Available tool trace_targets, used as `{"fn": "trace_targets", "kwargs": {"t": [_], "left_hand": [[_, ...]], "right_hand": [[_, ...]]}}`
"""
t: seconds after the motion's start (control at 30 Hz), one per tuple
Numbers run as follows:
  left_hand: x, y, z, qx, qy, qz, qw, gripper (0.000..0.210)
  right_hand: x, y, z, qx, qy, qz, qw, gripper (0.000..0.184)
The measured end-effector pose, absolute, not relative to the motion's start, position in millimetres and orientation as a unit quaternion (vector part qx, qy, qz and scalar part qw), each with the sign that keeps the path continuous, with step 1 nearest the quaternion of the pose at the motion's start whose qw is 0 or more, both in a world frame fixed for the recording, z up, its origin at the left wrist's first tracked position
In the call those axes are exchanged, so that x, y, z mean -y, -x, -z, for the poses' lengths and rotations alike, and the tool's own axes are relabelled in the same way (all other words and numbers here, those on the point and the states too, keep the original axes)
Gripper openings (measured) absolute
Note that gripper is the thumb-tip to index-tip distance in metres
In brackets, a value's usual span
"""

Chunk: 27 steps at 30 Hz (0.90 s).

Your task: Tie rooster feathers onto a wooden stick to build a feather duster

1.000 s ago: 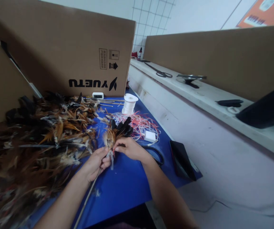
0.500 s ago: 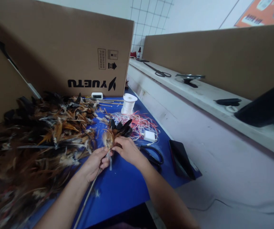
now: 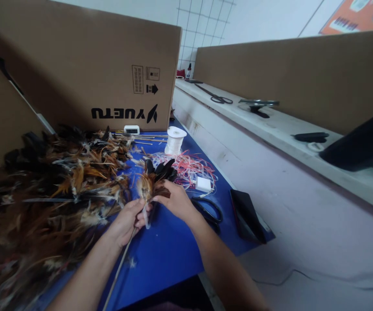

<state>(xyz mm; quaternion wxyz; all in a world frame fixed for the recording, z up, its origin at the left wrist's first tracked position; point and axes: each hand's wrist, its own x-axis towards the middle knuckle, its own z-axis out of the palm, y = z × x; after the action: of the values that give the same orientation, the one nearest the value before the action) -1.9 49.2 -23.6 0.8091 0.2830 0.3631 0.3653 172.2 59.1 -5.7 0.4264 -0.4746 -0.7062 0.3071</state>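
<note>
Your left hand (image 3: 128, 222): fingers pinching gathered base of feather bunch (image 3: 144, 187) together with thin stick (image 3: 119, 268); your right hand (image 3: 178, 203): thumb and fingers closed on brown side plumes of bunch; bunch between your 2 hands, above blue table (image 3: 170, 259); likely light, soft, easily crushed, stick stiffer; best gripped at base, not vanes; feather pile (image 3: 79, 172) to left, white spool (image 3: 174, 143) beyond

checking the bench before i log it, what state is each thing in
left hand, closed around the stick
right hand, touching the feather bunch
feather bunch, gathered, tips spread
stick, slanting down from left hand
loose feathers, heaped
white spool, upright, wound
red and white strands, tangled
cardboard box, standing, lettering upside down
small display, upright, reading illegible
ledge scissors, apparently shut
</note>
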Motion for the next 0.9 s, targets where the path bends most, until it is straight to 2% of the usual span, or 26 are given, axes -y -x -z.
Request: {"fn": "trace_targets", "kwargs": {"t": [0.17, 0.3, 0.43, 0.57, 0.77, 0.9], "left_hand": [[-49, 3, 20, -0.344, -0.264, -0.392, 0.811, 0.019], [-49, 4, 18, -0.329, -0.246, -0.403, 0.818, 0.017], [-48, 4, 13, -0.309, -0.225, -0.424, 0.821, 0.015], [-46, 5, 9, -0.285, -0.209, -0.451, 0.82, 0.014], [-50, 5, 13, -0.275, -0.201, -0.465, 0.817, 0.018], [-50, 0, 22, -0.286, -0.185, -0.459, 0.821, 0.02]], "right_hand": [[-65, -184, 7, 0.579, 0.506, -0.36, 0.529, 0.028], [-68, -194, 4, 0.489, 0.512, -0.362, 0.606, 0.025], [-68, -198, 4, 0.445, 0.508, -0.361, 0.643, 0.024], [-63, -196, 4, 0.441, 0.514, -0.374, 0.633, 0.023], [-40, -175, -23, 0.499, 0.534, -0.292, 0.617, 0.017], [-27, -139, -51, 0.642, 0.489, -0.293, 0.514, 0.009]]}}
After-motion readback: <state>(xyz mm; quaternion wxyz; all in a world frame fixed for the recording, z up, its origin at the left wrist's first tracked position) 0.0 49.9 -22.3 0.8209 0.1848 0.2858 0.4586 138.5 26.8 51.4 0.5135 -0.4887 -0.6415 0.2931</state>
